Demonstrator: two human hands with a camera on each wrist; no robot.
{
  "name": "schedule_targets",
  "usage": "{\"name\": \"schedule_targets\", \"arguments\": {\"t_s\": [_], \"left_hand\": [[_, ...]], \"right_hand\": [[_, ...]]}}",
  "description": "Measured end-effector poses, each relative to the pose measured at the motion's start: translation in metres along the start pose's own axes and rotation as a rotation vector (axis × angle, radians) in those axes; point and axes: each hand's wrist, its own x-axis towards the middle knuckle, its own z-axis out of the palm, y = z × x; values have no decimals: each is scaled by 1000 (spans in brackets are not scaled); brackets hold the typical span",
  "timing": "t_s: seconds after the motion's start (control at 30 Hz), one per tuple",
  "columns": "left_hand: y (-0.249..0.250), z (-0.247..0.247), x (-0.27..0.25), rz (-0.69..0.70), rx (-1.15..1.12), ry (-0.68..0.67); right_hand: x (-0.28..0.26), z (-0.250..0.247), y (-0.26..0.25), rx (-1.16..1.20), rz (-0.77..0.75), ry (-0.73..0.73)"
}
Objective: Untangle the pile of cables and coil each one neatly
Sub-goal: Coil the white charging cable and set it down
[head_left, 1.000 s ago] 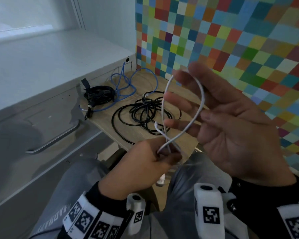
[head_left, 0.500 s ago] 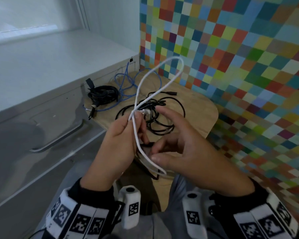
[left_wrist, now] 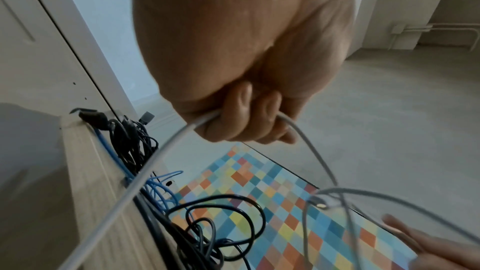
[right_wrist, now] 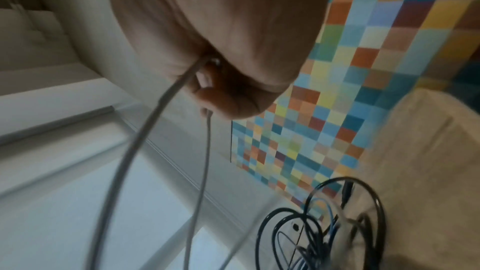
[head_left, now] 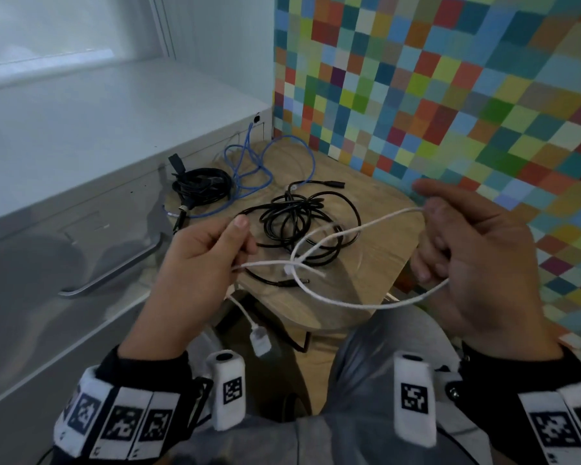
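Note:
A thin white cable (head_left: 346, 302) stretches in loops between both hands above the near edge of a small wooden table (head_left: 379, 263). My left hand (head_left: 208, 260) grips one end of the loops in curled fingers (left_wrist: 233, 118), and a white plug (head_left: 260, 340) dangles below it. My right hand (head_left: 463, 256) holds the far side of the loop, its fingers curled round the white cable (right_wrist: 166, 98). On the table lie a loose black cable tangle (head_left: 302, 226), a blue cable (head_left: 249, 162) and a bundled black cable (head_left: 198, 186).
A white cabinet (head_left: 81, 162) with a metal handle (head_left: 114, 270) stands on the left, close to the table. A wall of coloured squares (head_left: 450, 95) rises at the right and behind. My grey-trousered knees (head_left: 383, 364) are below the hands.
The hands have pulled apart, left to the left and right to the right. The white cable, held up in a tall loop before, now spans sideways between them in wide loops.

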Motion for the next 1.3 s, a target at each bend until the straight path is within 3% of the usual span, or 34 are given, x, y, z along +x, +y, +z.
{"name": "schedule_targets", "arguments": {"t_s": [0.17, 0.4, 0.63, 0.83, 0.97, 1.07, 1.13, 1.23, 1.3], "left_hand": [[-1, -11, -3, 74, 125, -146], [4, -6, -10, -44, 191, -362], [2, -7, -8, 41, 269, -279], [11, 9, -11, 123, -7, -127], [16, 18, -14, 152, -129, -105], [15, 23, -15, 182, -132, -141], [14, 25, -16, 210, -88, -142], [18, 33, -19, 243, -74, -145], [21, 36, -21, 266, -74, -129]], "right_hand": [[2, -8, -8, -22, -78, 71], [7, -17, -15, -92, -241, 42], [2, -31, -17, -215, -225, -8], [-4, -25, -7, -695, -140, -104], [-1, -24, 8, -1037, -93, -156], [-4, -15, 6, -988, -120, -121], [-12, -2, -2, -794, -46, -224], [-33, 23, -9, -611, 102, -561], [-43, 38, 0, -549, 134, -674]]}}
